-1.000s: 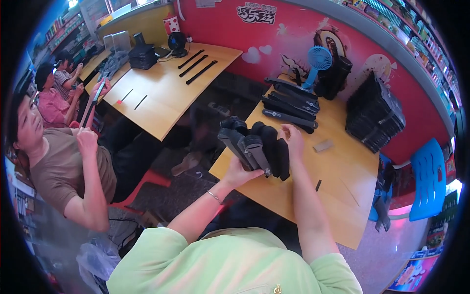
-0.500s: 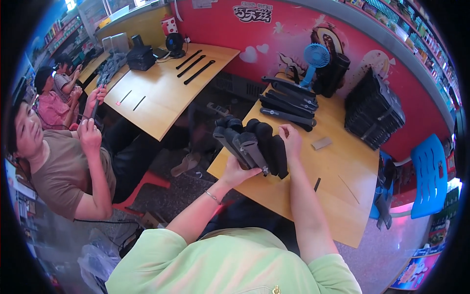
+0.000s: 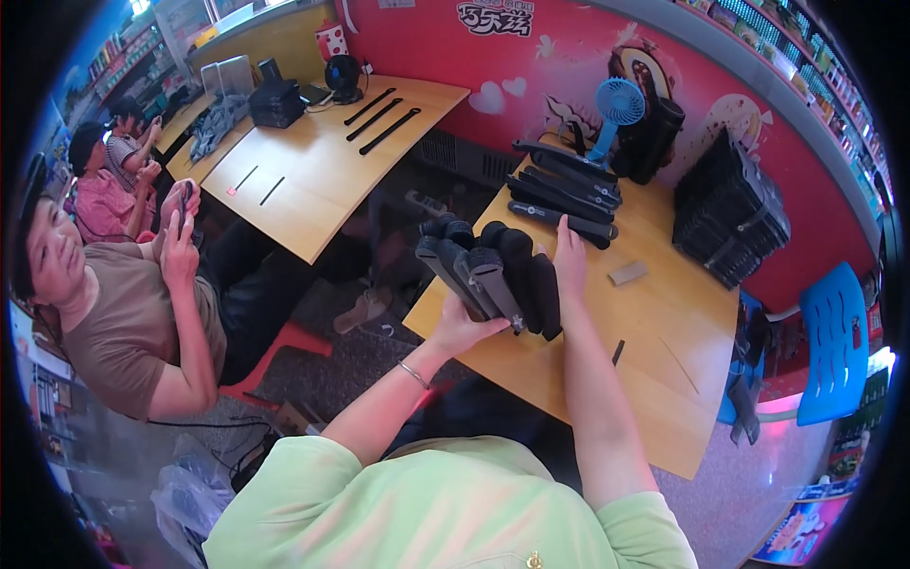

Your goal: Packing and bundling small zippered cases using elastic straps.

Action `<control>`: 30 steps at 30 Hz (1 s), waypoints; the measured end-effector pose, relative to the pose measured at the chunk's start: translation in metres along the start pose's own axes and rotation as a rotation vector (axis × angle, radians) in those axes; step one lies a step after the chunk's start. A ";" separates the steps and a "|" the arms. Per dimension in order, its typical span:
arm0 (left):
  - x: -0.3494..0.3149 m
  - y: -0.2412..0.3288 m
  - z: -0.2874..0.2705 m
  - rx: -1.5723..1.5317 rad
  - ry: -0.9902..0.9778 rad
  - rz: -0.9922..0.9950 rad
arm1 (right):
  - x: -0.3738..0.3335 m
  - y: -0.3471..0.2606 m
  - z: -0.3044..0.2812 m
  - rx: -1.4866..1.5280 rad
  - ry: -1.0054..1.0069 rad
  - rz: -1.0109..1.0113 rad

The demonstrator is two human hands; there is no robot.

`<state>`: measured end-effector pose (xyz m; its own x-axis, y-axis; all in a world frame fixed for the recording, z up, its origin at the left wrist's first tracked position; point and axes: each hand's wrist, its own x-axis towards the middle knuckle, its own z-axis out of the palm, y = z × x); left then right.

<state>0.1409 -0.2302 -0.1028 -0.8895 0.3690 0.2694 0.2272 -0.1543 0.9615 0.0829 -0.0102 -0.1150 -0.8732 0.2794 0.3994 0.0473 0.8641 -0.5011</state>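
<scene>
My left hand (image 3: 462, 328) is closed round the lower end of a bundle of folded black padded straps (image 3: 491, 280), held above the near left part of my table. The straps stand side by side, with rounded folds at the top. My right hand (image 3: 569, 264) is flat along the right side of the bundle, fingers stretched out and pointing away from me. Its fingertips come close to a pile of black straps (image 3: 567, 185) lying on the table; whether they touch cannot be made out.
A blue fan (image 3: 618, 102) and a tall stack of black straps (image 3: 730, 209) stand at the back of my table (image 3: 654, 379). A small tan block (image 3: 627, 274) and a short black strip (image 3: 618, 352) lie on it. To the left, a co-worker (image 3: 133, 322) sits at another table (image 3: 322, 180).
My right hand has gone from bent fingers at the bundle's upper right to stretched fingers reaching toward the pile. The bundle stays in my left hand. The co-worker's hands have come lower.
</scene>
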 end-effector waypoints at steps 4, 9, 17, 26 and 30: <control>0.002 0.005 0.002 -0.052 -0.016 -0.003 | 0.003 0.006 0.004 0.010 0.002 0.019; 0.002 0.006 0.002 -0.100 -0.029 -0.040 | 0.003 0.015 0.001 0.785 0.154 0.173; 0.002 0.014 -0.001 -0.048 -0.054 -0.007 | -0.011 -0.086 -0.137 1.421 -0.085 0.014; 0.003 0.015 -0.001 -0.141 -0.069 -0.015 | -0.034 -0.125 -0.189 0.778 0.357 -0.430; 0.004 0.021 -0.001 -0.081 -0.087 0.020 | -0.036 -0.095 -0.191 1.107 0.469 -0.169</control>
<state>0.1422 -0.2332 -0.0812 -0.8465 0.4427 0.2957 0.2087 -0.2351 0.9493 0.2022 -0.0227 0.0650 -0.5569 0.5199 0.6477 -0.6906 0.1433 -0.7089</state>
